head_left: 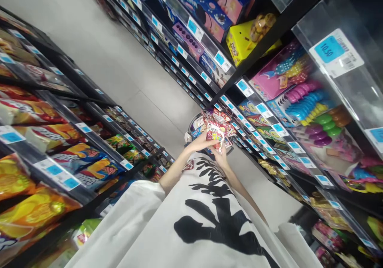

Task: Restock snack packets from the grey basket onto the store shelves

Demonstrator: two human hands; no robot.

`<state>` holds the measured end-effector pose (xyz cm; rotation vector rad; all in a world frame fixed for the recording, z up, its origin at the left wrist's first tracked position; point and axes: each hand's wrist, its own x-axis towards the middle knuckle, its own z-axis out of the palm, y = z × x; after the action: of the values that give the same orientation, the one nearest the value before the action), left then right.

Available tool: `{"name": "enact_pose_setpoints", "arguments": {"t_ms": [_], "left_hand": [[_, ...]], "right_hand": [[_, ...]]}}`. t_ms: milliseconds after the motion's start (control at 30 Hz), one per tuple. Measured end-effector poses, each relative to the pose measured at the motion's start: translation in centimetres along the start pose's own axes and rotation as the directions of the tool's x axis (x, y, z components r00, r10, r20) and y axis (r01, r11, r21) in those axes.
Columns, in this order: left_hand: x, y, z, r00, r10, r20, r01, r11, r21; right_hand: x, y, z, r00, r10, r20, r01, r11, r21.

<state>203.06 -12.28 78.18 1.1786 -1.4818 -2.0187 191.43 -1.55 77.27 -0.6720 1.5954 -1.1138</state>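
Both my hands meet in front of my chest around a small red and white snack packet (214, 134). My left hand (198, 142) grips the packet's left side with curled fingers. My right hand (222, 157) closes on it from below and right. Just beyond the packet sits a round basket (190, 125) filled with several colourful snack packs. My white shirt with a black print (206, 216) fills the lower middle of the view.
I stand in a narrow shop aisle with a grey floor (119, 68). Black shelves of chip bags (44, 148) line the left. Shelves with biscuit boxes (209, 4), toys and sweets (308, 104), and blue price tags line the right.
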Motion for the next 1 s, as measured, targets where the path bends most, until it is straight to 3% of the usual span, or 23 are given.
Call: {"name": "enact_pose_setpoints", "arguments": {"t_ms": [100,167,233,300,400,500,567,667,733,833,900,1000], "left_hand": [[-0.9,-1.6,0.2,0.999,0.051,-0.012,-0.049,0.995,0.088],[-1.3,-2.2,0.0,0.999,0.041,-0.027,-0.033,0.97,0.242],[-1.3,-2.8,-0.2,0.999,0.027,0.03,-0.036,0.921,0.387],[-1.2,-3.6,0.1,0.989,0.02,0.144,-0.085,0.883,0.461],[-0.6,-4.9,1.9,0.954,0.016,0.298,-0.16,0.869,0.467],[0.4,-5.8,4.2,0.933,0.017,0.359,-0.196,0.861,0.469],[1.4,-5.9,5.1,0.922,0.043,0.385,-0.221,0.876,0.429],[3.7,-5.7,5.4,0.897,0.106,0.429,-0.224,0.945,0.237],[5.9,-5.8,5.1,0.912,0.116,0.394,-0.181,0.974,0.133],[10.6,-7.7,5.0,0.993,-0.022,0.118,0.005,0.99,0.143],[14.3,-9.9,5.4,0.987,-0.151,-0.05,0.157,0.974,0.165],[20.1,-13.7,6.6,0.965,-0.247,-0.09,0.258,0.955,0.146]], "right_hand": [[0.0,0.2,-1.9,0.984,0.016,0.177,0.007,0.992,-0.129],[0.0,0.2,-3.7,0.954,0.069,0.293,-0.045,0.995,-0.09],[0.2,0.0,-5.5,0.92,0.164,0.356,-0.178,0.984,0.006],[0.4,-0.4,-7.2,0.884,0.29,0.368,-0.326,0.945,0.038],[0.8,-1.0,-8.7,0.82,0.45,0.354,-0.455,0.887,-0.076],[1.1,-1.1,-9.5,0.772,0.545,0.328,-0.509,0.838,-0.194],[1.3,-1.0,-10.0,0.765,0.575,0.29,-0.528,0.818,-0.228],[1.5,-0.5,-11.4,0.821,0.51,0.255,-0.459,0.856,-0.237],[1.7,0.5,-12.7,0.888,0.415,0.198,-0.356,0.894,-0.273],[2.2,3.1,-15.2,0.966,0.255,-0.04,-0.25,0.886,-0.391],[3.0,5.4,-16.9,0.971,0.122,-0.207,-0.207,0.86,-0.466],[4.9,8.2,-18.6,0.928,-0.148,-0.343,-0.097,0.792,-0.603]]}}
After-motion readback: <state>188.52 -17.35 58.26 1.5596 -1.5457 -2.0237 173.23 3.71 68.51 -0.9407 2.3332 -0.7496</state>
